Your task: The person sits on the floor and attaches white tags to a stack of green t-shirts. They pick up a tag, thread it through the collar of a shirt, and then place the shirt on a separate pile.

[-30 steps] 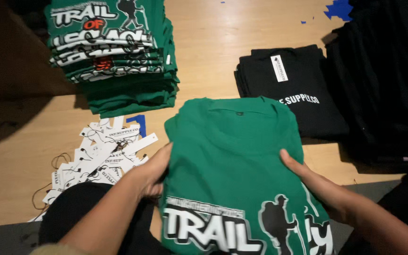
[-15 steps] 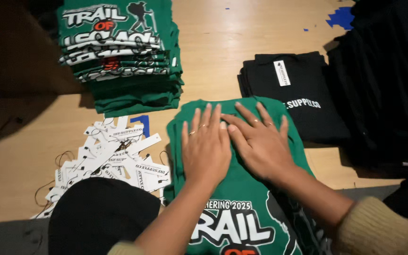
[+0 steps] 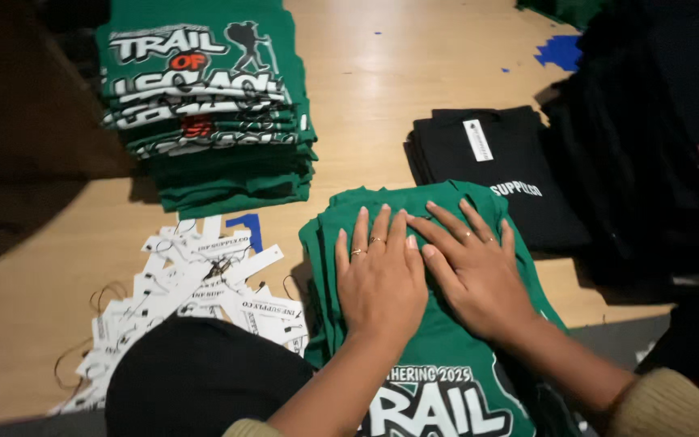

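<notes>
1. One folded green cotton T-shirt with white print (image 3: 438, 324) lay at the near edge of the pale wooden desk (image 3: 414, 73).
2. The left hand (image 3: 380, 279) and right hand (image 3: 472, 271) pressed flat on it, fingers spread, grasping nothing; smoothing outward from the centre would best flatten creases.
3. One stack of matching green shirts (image 3: 212, 105) stood far left.
4. One folded black shirt (image 3: 495, 166) lay right.
5. White paper tags (image 3: 196, 287) were heaped left, too many to count.

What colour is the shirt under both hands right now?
Green, with a white print at its lower end; the shirt shows clearly in the head view.
</notes>
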